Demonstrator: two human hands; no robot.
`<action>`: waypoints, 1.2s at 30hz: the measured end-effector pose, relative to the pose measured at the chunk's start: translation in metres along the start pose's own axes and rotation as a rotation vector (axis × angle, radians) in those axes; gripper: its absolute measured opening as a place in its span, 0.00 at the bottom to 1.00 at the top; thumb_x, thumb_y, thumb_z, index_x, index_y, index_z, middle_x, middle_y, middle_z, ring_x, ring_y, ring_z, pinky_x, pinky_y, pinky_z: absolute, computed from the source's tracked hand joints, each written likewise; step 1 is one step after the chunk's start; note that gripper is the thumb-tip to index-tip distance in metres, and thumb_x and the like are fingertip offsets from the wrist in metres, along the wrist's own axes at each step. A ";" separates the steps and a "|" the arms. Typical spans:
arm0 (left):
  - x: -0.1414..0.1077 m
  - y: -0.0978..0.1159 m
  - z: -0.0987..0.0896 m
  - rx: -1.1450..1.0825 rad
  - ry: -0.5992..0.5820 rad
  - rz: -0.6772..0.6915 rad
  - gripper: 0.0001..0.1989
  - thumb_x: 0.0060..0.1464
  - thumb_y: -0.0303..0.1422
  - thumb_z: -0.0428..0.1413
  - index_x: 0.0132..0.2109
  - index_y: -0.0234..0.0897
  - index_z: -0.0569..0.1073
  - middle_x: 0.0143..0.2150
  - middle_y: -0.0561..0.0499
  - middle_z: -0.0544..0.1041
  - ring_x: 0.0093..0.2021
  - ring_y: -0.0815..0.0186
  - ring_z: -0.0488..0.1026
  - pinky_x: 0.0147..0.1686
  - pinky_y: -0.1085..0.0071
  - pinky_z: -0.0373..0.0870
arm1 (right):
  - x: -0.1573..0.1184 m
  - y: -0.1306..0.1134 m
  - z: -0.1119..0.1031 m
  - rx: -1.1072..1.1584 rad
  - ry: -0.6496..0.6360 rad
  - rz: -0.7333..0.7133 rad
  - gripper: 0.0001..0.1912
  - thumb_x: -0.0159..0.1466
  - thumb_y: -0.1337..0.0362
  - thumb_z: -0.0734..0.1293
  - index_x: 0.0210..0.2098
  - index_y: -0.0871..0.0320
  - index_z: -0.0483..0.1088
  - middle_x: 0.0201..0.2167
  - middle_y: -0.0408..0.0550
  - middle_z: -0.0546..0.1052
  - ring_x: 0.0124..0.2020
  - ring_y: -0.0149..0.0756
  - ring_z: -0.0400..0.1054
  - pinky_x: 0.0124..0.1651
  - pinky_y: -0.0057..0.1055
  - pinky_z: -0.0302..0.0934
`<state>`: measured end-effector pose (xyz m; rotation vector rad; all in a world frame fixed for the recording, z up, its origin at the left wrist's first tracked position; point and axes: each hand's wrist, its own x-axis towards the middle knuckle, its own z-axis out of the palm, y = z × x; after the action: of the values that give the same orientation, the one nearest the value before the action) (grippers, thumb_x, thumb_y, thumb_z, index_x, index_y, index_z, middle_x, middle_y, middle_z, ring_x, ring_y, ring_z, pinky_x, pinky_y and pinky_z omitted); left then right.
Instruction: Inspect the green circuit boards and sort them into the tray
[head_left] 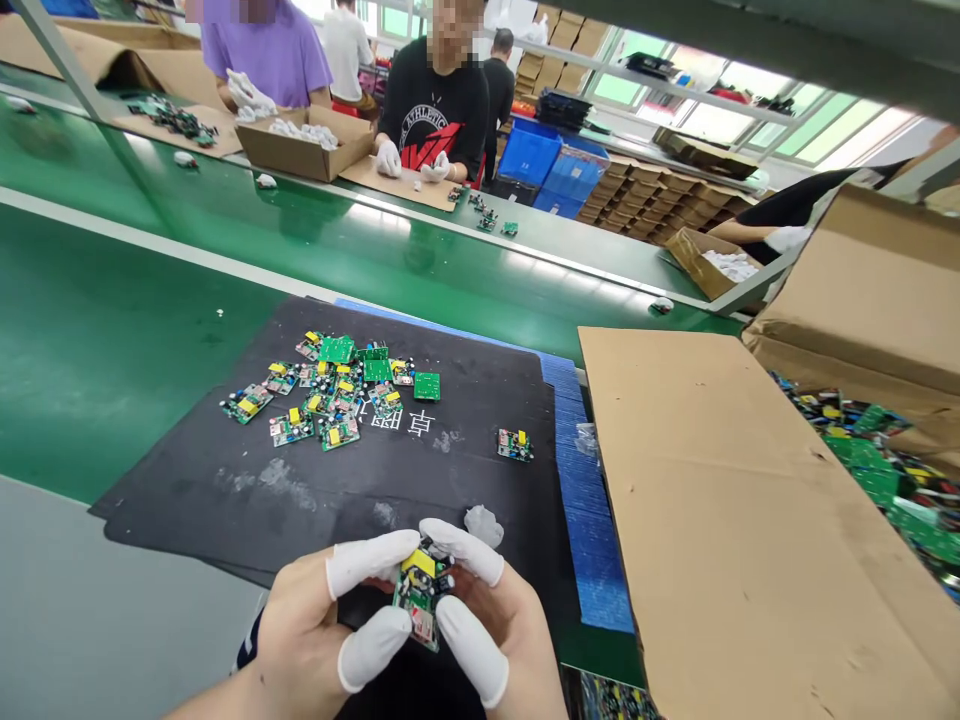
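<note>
Both my hands hold one small circuit board [421, 592] upright at the near edge of the black mat [450, 500]. My left hand [341, 610] pinches its left side, and my right hand [491, 615] grips the right side; white finger cots cover the thumbs and forefingers. The board carries a yellow block and dark cylindrical parts. Just beyond my right fingers lies a clump of white translucent material [484, 526]. A pile of similar boards [341, 385] rests on the mat's far left part, some green side up. One separate board [514, 444] sits toward the mat's right.
A cardboard flap [750, 500] and a box of boards [870, 460] stand at the right. Beyond the mat runs a green conveyor [300, 240] with a few small white-wrapped pieces. Across it, people with gloved hands work beside an open carton [300, 160].
</note>
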<state>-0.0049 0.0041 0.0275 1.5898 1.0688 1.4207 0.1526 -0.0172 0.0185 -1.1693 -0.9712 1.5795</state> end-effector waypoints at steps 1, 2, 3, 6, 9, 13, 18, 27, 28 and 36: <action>-0.001 -0.001 0.000 -0.001 -0.010 -0.003 0.19 0.52 0.34 0.62 0.51 0.57 0.74 0.30 0.56 0.80 0.24 0.67 0.76 0.26 0.78 0.73 | 0.000 0.001 0.001 -0.006 0.003 0.003 0.25 0.58 0.54 0.70 0.52 0.54 0.71 0.42 0.53 0.77 0.44 0.43 0.72 0.54 0.42 0.64; -0.001 -0.002 0.000 -0.001 -0.021 0.002 0.19 0.52 0.34 0.62 0.52 0.57 0.73 0.29 0.56 0.80 0.24 0.67 0.76 0.26 0.78 0.73 | 0.000 0.001 0.002 -0.010 0.000 0.006 0.25 0.58 0.54 0.70 0.53 0.54 0.71 0.42 0.53 0.77 0.44 0.44 0.72 0.53 0.42 0.65; -0.001 -0.002 0.000 -0.001 -0.033 0.014 0.20 0.53 0.34 0.61 0.52 0.57 0.73 0.29 0.55 0.80 0.24 0.67 0.76 0.25 0.78 0.73 | -0.001 0.001 0.003 -0.014 -0.007 0.006 0.24 0.58 0.54 0.69 0.53 0.54 0.71 0.43 0.53 0.77 0.43 0.43 0.72 0.52 0.42 0.65; -0.001 -0.002 -0.002 0.013 -0.082 0.079 0.19 0.55 0.33 0.59 0.54 0.54 0.72 0.28 0.53 0.80 0.24 0.66 0.75 0.25 0.77 0.72 | 0.000 -0.003 0.005 -0.026 -0.023 -0.010 0.22 0.58 0.55 0.69 0.51 0.53 0.72 0.45 0.52 0.76 0.42 0.41 0.72 0.50 0.38 0.67; 0.002 0.000 -0.003 0.044 -0.153 0.132 0.18 0.57 0.35 0.57 0.55 0.51 0.71 0.29 0.50 0.80 0.26 0.65 0.76 0.26 0.76 0.72 | 0.001 -0.008 0.007 -0.003 -0.021 -0.027 0.19 0.57 0.58 0.70 0.48 0.52 0.74 0.43 0.51 0.77 0.42 0.40 0.73 0.47 0.34 0.68; 0.004 -0.001 -0.001 0.079 -0.220 0.227 0.24 0.55 0.38 0.59 0.59 0.46 0.68 0.30 0.47 0.79 0.27 0.65 0.75 0.27 0.75 0.73 | 0.003 -0.012 0.007 0.078 -0.042 -0.016 0.18 0.56 0.61 0.71 0.46 0.53 0.74 0.44 0.50 0.78 0.45 0.41 0.73 0.48 0.34 0.68; -0.002 -0.010 -0.001 0.129 -0.252 0.233 0.33 0.47 0.32 0.65 0.61 0.48 0.65 0.31 0.49 0.76 0.27 0.67 0.73 0.28 0.77 0.72 | -0.002 -0.006 0.003 0.047 -0.013 0.062 0.20 0.54 0.59 0.72 0.46 0.55 0.74 0.40 0.50 0.79 0.39 0.39 0.74 0.44 0.32 0.68; -0.004 -0.013 -0.010 -0.003 -0.270 0.158 0.24 0.52 0.41 0.61 0.55 0.43 0.70 0.34 0.46 0.71 0.32 0.63 0.70 0.29 0.72 0.72 | -0.025 -0.009 0.008 0.024 0.075 0.181 0.28 0.54 0.46 0.70 0.48 0.56 0.72 0.39 0.51 0.79 0.41 0.44 0.73 0.47 0.41 0.66; -0.004 -0.013 -0.009 -0.025 -0.284 0.162 0.24 0.53 0.42 0.60 0.56 0.43 0.69 0.35 0.46 0.71 0.32 0.63 0.70 0.30 0.71 0.71 | -0.025 -0.012 0.009 0.029 0.070 0.171 0.27 0.55 0.46 0.70 0.48 0.55 0.72 0.41 0.51 0.78 0.43 0.43 0.73 0.48 0.41 0.66; -0.003 -0.016 -0.009 -0.035 -0.342 0.118 0.23 0.53 0.46 0.58 0.55 0.45 0.71 0.32 0.49 0.65 0.31 0.66 0.64 0.29 0.72 0.64 | -0.014 -0.018 0.011 0.049 -0.033 0.175 0.28 0.54 0.46 0.70 0.49 0.55 0.71 0.46 0.51 0.77 0.44 0.42 0.72 0.50 0.38 0.64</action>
<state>-0.0155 0.0072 0.0130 1.8145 0.7564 1.1777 0.1479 -0.0261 0.0409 -1.2242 -0.8659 1.7558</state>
